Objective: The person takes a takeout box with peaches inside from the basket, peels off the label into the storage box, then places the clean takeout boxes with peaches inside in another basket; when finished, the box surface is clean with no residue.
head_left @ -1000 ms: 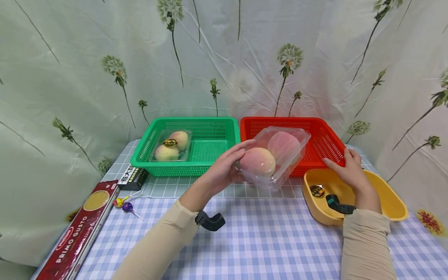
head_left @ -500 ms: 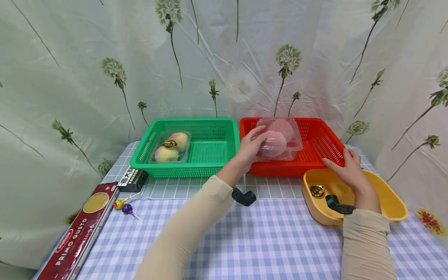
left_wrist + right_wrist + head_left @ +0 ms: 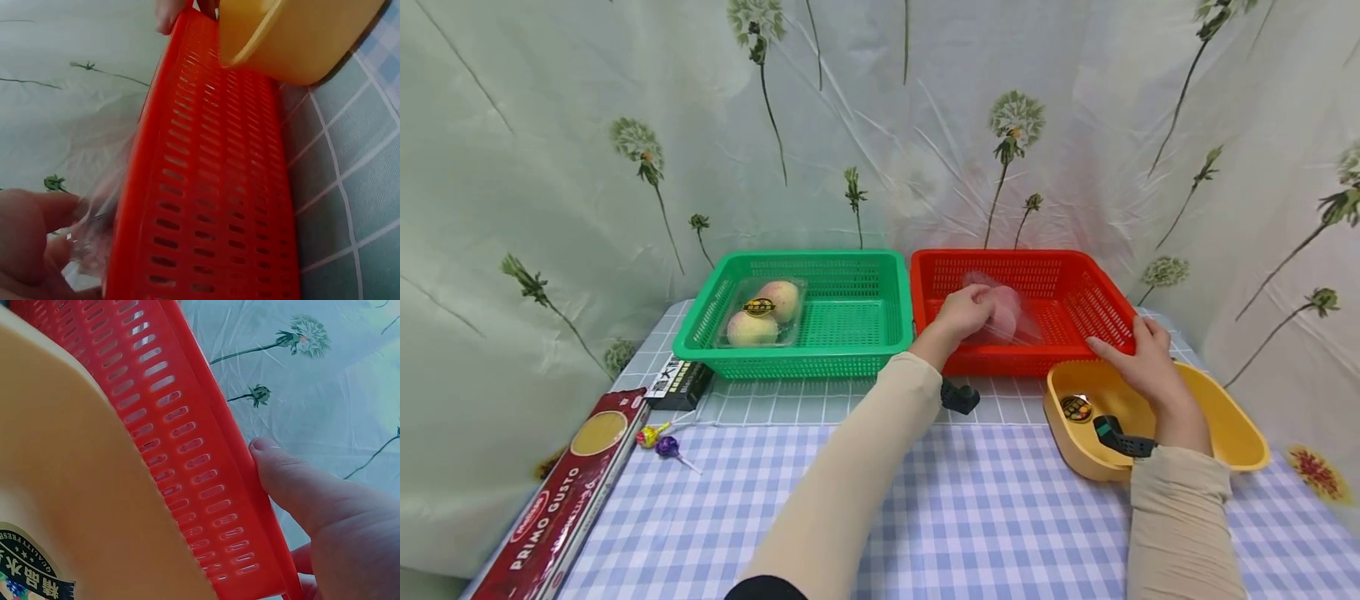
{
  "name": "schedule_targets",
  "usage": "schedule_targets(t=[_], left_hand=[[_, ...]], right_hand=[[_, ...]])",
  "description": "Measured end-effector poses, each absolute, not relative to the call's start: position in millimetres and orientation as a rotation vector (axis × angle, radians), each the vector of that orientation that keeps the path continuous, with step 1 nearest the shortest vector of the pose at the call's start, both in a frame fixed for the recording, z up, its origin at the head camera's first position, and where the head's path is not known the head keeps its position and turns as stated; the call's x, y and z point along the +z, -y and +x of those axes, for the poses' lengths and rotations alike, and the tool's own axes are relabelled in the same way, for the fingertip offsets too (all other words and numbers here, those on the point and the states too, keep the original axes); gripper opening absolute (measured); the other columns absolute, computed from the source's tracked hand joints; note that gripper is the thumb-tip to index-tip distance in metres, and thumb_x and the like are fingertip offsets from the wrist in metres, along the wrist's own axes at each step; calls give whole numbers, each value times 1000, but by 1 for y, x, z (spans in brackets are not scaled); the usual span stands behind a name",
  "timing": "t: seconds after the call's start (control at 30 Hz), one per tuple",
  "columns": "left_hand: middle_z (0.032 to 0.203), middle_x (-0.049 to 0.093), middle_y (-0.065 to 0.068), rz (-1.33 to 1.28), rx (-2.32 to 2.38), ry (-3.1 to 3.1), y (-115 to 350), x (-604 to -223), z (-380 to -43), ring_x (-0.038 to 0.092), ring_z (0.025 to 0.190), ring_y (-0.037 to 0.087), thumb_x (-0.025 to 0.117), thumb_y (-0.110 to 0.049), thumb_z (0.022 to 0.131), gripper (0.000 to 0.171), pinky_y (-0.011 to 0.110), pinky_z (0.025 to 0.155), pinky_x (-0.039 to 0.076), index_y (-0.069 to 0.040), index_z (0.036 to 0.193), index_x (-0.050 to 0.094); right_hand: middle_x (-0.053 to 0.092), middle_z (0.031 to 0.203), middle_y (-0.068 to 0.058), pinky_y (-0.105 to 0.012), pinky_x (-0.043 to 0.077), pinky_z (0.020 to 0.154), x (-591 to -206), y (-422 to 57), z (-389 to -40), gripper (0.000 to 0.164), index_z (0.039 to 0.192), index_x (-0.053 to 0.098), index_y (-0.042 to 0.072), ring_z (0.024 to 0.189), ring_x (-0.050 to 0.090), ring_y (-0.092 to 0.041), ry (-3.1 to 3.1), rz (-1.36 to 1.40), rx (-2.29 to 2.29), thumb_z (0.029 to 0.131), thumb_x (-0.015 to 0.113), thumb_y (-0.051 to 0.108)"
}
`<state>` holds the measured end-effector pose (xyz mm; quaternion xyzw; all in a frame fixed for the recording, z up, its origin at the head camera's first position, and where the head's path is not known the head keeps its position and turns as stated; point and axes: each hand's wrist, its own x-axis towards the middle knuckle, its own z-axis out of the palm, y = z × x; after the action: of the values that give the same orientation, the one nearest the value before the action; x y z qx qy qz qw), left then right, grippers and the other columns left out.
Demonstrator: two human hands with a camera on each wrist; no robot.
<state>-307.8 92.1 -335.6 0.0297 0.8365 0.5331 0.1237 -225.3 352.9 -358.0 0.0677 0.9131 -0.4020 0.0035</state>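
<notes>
My left hand (image 3: 964, 312) reaches into the red basket (image 3: 1000, 364) at the back right and holds a clear plastic box of peaches (image 3: 1004, 315) by its near left side. In the left wrist view, thumb and fingers grip the edge of the clear box (image 3: 94, 250) just behind the basket rim; the hand hides part of it. My right hand (image 3: 1150, 367) grips the basket's front right corner. Its thumb lies along the rim in the right wrist view, with fingertips showing beyond the edge.
A yellow tub (image 3: 1225, 417) with a round fruit sticker (image 3: 1077, 408) stands below my right hand. The green basket (image 3: 805, 364) holds another boxed pair of peaches (image 3: 766, 312). At left lie a black box (image 3: 681, 383), two lollipops (image 3: 667, 447) and a long red package (image 3: 568, 492).
My left hand has carried the box of peaches rightward and away from me, from above the front of the baskets down into the red basket. The right hand stays on the corner.
</notes>
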Motion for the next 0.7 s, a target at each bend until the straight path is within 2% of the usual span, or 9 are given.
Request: schedule_targets(t=[0.1, 0.27, 0.4, 0.47, 0.5, 0.57, 0.7], left_hand=[[142, 58, -1, 140, 1427, -2509, -95, -336, -306, 54, 114, 20, 64, -26, 95, 54, 42, 105, 50, -30, 146, 49], [134, 61, 4, 221, 1212, -2600, -96, -338, -303, 57, 112, 21, 73, -22, 89, 64, 40, 104, 50, -23, 146, 44], [138, 58, 7, 166, 1086, -2604, -99, -337, -300, 58, 115, 22, 74, -27, 88, 88, 40, 109, 47, -20, 158, 21], [143, 56, 6, 141, 1039, -2619, -101, -337, -300, 58, 118, 23, 75, -30, 87, 95, 40, 110, 46, -19, 161, 16], [145, 55, 5, 140, 1016, -2631, -101, -337, -300, 57, 119, 23, 75, -31, 87, 95, 40, 111, 46, -19, 161, 16], [143, 56, 5, 188, 986, -2661, -102, -337, -300, 56, 120, 22, 75, -30, 87, 85, 39, 109, 47, -17, 157, 29], [140, 60, 2, 303, 932, -2686, -104, -340, -302, 58, 116, 20, 72, -29, 90, 65, 38, 107, 49, -22, 150, 46]], right_hand=[[-19, 160, -32, -74, 29, 107, -356, -354, -226, 102, 156, -7, -4, 140, 9, -62, -2874, 197, -1237, 97, 48, 57], [-16, 160, -34, -72, 31, 108, -356, -352, -229, 101, 156, -4, -6, 138, 13, -61, -2882, 187, -1235, 97, 50, 56], [-13, 160, -34, -71, 34, 107, -357, -350, -229, 100, 157, 0, -6, 137, 15, -61, -2899, 207, -1232, 97, 51, 56], [-13, 160, -34, -71, 34, 107, -357, -350, -229, 100, 157, 0, -5, 138, 15, -61, -2905, 216, -1229, 97, 51, 57], [-13, 160, -34, -71, 34, 107, -357, -350, -228, 100, 157, 0, -5, 138, 15, -61, -2906, 222, -1230, 97, 51, 57], [-13, 160, -34, -70, 35, 107, -358, -350, -228, 101, 157, -1, -5, 138, 15, -61, -2905, 231, -1231, 97, 51, 57], [-13, 160, -34, -70, 36, 106, -358, -350, -226, 100, 157, -1, -5, 138, 16, -61, -2912, 235, -1235, 97, 51, 56]])
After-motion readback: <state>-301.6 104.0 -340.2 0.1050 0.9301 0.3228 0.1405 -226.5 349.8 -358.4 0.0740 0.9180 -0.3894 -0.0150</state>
